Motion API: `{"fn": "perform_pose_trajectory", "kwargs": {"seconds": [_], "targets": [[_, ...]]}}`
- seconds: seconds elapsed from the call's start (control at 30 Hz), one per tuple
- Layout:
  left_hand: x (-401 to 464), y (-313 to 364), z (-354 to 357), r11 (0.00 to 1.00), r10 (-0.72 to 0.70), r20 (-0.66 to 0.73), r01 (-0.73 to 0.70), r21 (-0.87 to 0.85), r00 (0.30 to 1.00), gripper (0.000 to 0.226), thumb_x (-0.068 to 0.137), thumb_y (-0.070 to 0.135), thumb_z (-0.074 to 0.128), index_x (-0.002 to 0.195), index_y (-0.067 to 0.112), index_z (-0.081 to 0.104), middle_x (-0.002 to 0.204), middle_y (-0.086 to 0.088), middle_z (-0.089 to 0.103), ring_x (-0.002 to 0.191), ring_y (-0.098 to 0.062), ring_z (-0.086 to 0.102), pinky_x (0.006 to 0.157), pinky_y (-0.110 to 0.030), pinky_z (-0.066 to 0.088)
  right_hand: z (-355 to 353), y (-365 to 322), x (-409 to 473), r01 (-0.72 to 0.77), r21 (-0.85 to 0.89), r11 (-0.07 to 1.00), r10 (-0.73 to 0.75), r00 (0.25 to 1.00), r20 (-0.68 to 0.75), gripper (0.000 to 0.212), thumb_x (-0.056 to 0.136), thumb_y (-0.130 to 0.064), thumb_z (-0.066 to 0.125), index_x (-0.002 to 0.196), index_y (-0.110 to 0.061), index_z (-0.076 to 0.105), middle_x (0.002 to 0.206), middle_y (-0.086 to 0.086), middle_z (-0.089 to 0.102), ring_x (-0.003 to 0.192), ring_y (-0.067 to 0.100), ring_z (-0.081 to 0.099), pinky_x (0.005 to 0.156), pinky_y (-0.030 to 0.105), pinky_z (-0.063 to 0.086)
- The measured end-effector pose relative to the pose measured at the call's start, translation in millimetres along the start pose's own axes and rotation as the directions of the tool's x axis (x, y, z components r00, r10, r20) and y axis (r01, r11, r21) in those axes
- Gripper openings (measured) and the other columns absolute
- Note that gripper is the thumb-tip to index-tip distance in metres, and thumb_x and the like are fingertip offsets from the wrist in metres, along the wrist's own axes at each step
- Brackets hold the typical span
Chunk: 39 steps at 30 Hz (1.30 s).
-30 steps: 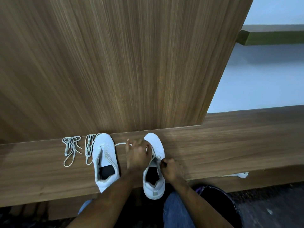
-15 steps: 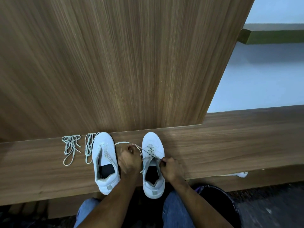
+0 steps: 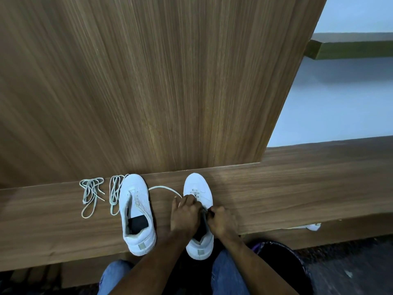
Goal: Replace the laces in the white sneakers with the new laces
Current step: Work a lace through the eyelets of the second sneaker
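Two white sneakers stand toes-away on a wooden ledge (image 3: 297,188). The left sneaker (image 3: 136,211) still carries its lace. My left hand (image 3: 185,213) lies over the lace area of the right sneaker (image 3: 198,188), fingers pointing at the toe; what it holds underneath is hidden. My right hand (image 3: 221,220) is curled at the shoe's right side, pinching the lace. A loose lace end (image 3: 163,189) arcs between the two shoes. Two loose lace bundles lie left of the shoes, one further left (image 3: 91,194) and one (image 3: 114,192) touching the left sneaker.
A tall wooden panel (image 3: 148,81) rises directly behind the ledge. A dark round bin (image 3: 280,265) stands on the floor at my right knee. A white scrap (image 3: 312,226) lies under the ledge edge at right. My jeans-clad knees show below.
My left hand went from the gap between the shoes back onto the right sneaker's laces. The loose lace end now lies slack between the shoes. My right hand stayed at the shoe's side.
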<state>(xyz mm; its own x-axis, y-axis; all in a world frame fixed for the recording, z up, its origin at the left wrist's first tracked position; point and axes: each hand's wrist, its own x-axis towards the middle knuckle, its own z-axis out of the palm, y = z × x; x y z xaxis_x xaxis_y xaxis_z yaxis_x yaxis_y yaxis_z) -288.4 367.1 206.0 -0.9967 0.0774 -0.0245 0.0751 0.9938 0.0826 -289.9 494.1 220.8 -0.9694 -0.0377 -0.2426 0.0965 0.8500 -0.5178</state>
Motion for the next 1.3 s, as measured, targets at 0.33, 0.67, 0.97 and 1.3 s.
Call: {"fn": "perform_pose_trajectory", "kwargs": {"seconds": [0.33,0.67,0.97,1.3], "targets": [[-5,-31,-1,0.870,0.143,0.032,-0.110,-0.480,0.989,0.037,0.082,0.043,0.039,0.088,0.013,0.058,0.100,-0.003,0.049,0.081,-0.025,0.058,0.073,-0.044,0.049,2,-2,0,-0.003,-0.047,0.999,0.000,0.999,-0.050,0.028,0.092,-0.035,0.047,0.105,-0.022,0.069,0.110,0.007,0.068,0.104,0.029,0.063,0.080,0.031,0.047],[14,-54,-41,0.353,-0.620,0.006,0.286,-0.891,0.784,0.016,0.092,0.025,0.058,0.104,0.015,0.054,0.092,-0.001,0.062,0.088,-0.023,0.061,0.080,-0.034,0.046,0,-2,-2,-0.015,-0.018,1.000,0.014,1.000,-0.015,0.028,0.090,-0.035,0.047,0.104,-0.025,0.069,0.109,0.006,0.069,0.103,0.028,0.063,0.081,0.030,0.046],[-25,-18,-10,0.920,-0.288,0.062,0.294,-0.260,0.956,0.036,0.086,0.056,0.048,0.097,0.025,0.062,0.101,0.000,0.067,0.099,-0.023,0.062,0.087,-0.032,0.044,-1,3,2,0.035,0.049,0.998,-0.036,0.999,0.026,0.023,0.086,-0.038,0.053,0.095,-0.025,0.070,0.095,0.004,0.072,0.091,0.025,0.067,0.072,0.030,0.051],[-36,-6,-17,0.713,-0.506,0.166,0.518,-0.472,0.847,0.032,0.089,0.041,0.052,0.108,0.017,0.062,0.108,-0.011,0.068,0.106,-0.035,0.061,0.081,-0.035,0.048,1,-4,8,0.248,-0.192,0.950,-0.253,0.967,-0.002,0.033,0.092,-0.028,0.047,0.125,-0.030,0.041,0.115,0.005,0.065,0.100,0.033,0.063,0.076,0.038,0.048]]}}
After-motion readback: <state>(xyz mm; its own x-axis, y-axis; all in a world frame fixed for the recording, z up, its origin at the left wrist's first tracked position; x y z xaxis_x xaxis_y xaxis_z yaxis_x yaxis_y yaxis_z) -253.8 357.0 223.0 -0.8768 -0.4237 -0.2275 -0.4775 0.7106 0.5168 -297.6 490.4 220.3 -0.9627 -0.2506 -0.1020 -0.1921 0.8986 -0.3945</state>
